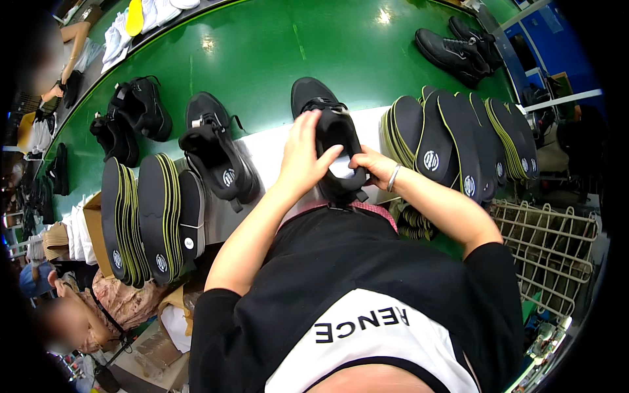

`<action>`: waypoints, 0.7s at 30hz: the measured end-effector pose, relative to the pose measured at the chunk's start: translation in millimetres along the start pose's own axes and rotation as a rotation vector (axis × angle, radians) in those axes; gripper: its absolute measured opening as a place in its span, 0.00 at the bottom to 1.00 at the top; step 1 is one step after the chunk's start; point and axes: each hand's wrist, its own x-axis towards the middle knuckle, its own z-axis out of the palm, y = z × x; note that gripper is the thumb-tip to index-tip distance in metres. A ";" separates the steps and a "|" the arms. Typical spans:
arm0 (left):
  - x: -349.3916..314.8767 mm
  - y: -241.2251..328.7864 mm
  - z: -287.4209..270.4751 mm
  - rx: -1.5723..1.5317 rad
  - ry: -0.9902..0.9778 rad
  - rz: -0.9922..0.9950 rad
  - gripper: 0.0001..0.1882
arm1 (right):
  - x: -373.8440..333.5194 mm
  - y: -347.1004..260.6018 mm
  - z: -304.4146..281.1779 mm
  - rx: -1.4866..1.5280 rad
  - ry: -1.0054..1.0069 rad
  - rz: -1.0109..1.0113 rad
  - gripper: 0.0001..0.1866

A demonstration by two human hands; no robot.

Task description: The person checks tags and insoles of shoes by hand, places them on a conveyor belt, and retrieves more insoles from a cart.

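Note:
In front of my body a black sneaker [311,92] points its toe away from me. My left hand [303,154] grips its left side, fingers along the laces and thumb over the opening. At the right rear collar my right hand [377,167], with a bracelet on its wrist, pinches the edge. A pale patch [342,165] shows inside the shoe, and I cannot make out what it is. Just to the left stands a second black sneaker [219,154], with a round white print visible inside its heel.
Stacks of black insoles with yellow-green edges [157,216] lie left, and more insoles [452,141] lie right. Other black sneakers [141,108] sit farther left, and a pair [455,52] far right, on the green table [262,52]. A wire basket [550,242] stands right. Two people are at left.

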 end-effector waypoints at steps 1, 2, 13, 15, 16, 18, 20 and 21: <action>-2.3 -5.2 10.2 0.078 -0.037 0.032 0.31 | 6.8 11.9 -5.0 -0.095 0.013 -0.024 0.27; -2.6 -5.8 13.5 0.091 -0.054 0.022 0.28 | 9.2 21.1 -4.3 -0.167 0.012 -0.207 0.30; 29.6 -22.9 12.1 -0.135 -0.060 -0.085 0.12 | 39.0 -1.3 10.9 -0.376 0.406 -0.948 0.20; 35.3 -38.4 11.5 -0.475 -0.115 -0.291 0.12 | 41.6 -8.3 19.3 -0.161 0.313 -0.855 0.16; 36.6 -50.2 14.6 -0.593 -0.155 -0.323 0.12 | 45.8 -7.4 17.5 -0.016 0.196 -0.791 0.15; 39.4 -58.8 15.2 -0.666 -0.173 -0.367 0.12 | 34.5 -19.5 24.5 0.213 0.063 -0.645 0.15; 41.3 -58.0 11.7 -0.714 -0.202 -0.434 0.13 | 39.9 -26.1 23.3 0.251 0.068 -0.559 0.15; 41.4 -56.3 11.1 -0.735 -0.209 -0.440 0.13 | 40.3 -28.4 22.7 0.260 0.079 -0.518 0.14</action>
